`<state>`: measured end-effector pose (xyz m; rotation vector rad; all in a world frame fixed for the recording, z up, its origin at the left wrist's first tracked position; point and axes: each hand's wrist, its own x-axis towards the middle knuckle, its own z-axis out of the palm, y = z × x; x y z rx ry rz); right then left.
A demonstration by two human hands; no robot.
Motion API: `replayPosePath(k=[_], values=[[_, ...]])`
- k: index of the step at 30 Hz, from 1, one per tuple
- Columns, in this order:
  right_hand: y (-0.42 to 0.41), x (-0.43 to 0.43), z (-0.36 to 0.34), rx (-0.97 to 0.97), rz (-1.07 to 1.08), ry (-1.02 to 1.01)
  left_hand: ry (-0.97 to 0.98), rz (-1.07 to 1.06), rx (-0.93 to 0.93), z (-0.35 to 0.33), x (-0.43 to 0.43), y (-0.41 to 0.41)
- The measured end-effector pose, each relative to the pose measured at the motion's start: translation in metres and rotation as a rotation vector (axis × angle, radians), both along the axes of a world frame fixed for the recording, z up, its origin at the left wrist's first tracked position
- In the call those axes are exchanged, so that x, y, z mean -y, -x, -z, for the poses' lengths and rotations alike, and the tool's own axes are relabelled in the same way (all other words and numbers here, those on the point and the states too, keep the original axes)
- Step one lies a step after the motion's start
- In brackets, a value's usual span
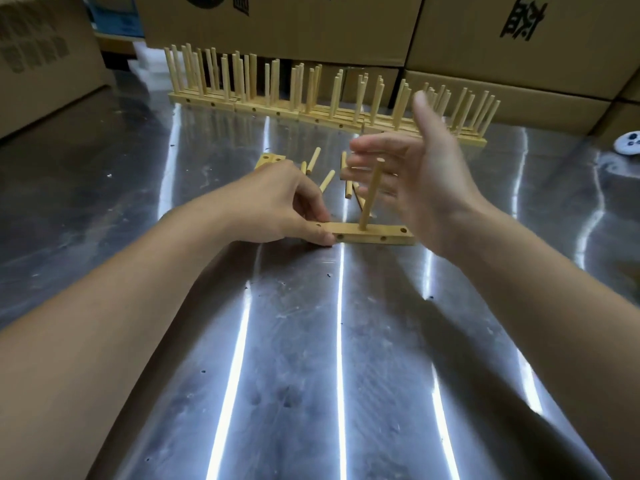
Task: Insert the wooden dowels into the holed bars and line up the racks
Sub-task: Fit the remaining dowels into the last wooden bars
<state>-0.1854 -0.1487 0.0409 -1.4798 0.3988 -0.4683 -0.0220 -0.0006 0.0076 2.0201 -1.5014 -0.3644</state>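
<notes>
A wooden holed bar lies flat on the steel table, with one dowel standing upright in its middle hole. My left hand pinches the bar's left end between thumb and fingers. Blurred and open, my right hand hovers just right of the upright dowel with spread fingers, holding nothing. Loose dowels lie behind the bar, partly hidden by both hands. Another holed bar lies beyond my left hand. A long row of finished racks stands along the back.
Large cardboard boxes are stacked behind the racks and at the left. A small white object sits at the far right edge. The steel table stretches toward me.
</notes>
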Motion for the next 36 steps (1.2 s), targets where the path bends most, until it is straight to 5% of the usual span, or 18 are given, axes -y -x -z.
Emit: replayPosePath(k=[36], values=[[-0.03,-0.032,0.026,0.167,0.183,0.009,0.001,-0.019,-0.063,0.004,-0.001,0.002]])
